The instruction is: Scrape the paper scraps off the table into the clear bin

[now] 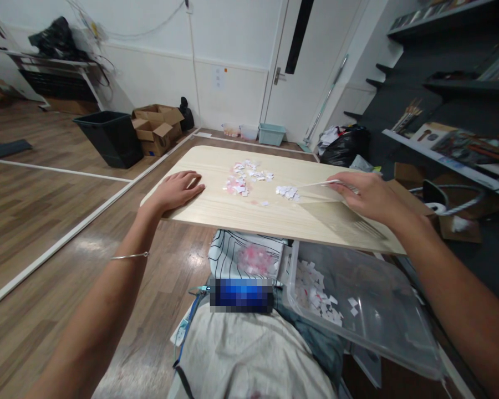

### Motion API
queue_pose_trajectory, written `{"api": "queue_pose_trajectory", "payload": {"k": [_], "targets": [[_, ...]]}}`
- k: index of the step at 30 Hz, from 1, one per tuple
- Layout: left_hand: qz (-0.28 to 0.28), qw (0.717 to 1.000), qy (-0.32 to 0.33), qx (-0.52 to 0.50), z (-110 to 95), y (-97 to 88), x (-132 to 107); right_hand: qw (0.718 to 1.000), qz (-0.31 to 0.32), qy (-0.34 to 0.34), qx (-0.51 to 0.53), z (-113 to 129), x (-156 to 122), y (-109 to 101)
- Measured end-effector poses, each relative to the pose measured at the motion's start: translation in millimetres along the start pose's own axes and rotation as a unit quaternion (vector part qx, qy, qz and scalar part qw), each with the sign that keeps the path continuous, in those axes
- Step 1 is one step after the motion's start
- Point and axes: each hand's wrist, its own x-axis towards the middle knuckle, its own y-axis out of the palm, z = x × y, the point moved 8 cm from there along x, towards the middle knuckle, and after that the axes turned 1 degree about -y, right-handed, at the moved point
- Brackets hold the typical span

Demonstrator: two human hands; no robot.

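My left hand (pixel 178 190) rests on the left part of the pale wooden board (pixel 183 213), fingers loosely bent, holding nothing. Over the board's right side, my right hand (pixel 363 194) pinches a thin, see-through item with a white edge (pixel 320 183), perhaps clear plastic; its exact kind I cannot make out. At its left end lies a cluster of small white pieces (pixel 288 193); whether they are inside it or beside it I cannot tell. More white pieces (pixel 253 173) and a pinkish pile with white pieces (pixel 236 185) lie mid-board, between my hands.
Below the board's near edge is a clear plastic bin (pixel 382 310) with white pieces inside. Beside it, a striped cloth (pixel 222 252) bears a pinkish pile (pixel 255 259). A black bin (pixel 110 138) and cardboard boxes (pixel 158 127) stand far left; shelves (pixel 469 88) line the right.
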Motion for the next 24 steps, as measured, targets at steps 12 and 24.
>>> {"api": "queue_pose_trajectory", "payload": {"k": [12,24], "targets": [[0.001,1.0,0.008,-0.003,-2.3,-1.9,-2.0,0.985,0.158,0.01,0.065,7.7,-10.2,-3.2],[-0.001,1.0,0.002,0.008,-1.3,-1.1,-0.7,0.998,0.061,0.009,-0.019,-2.8,-6.3,24.6]]}}
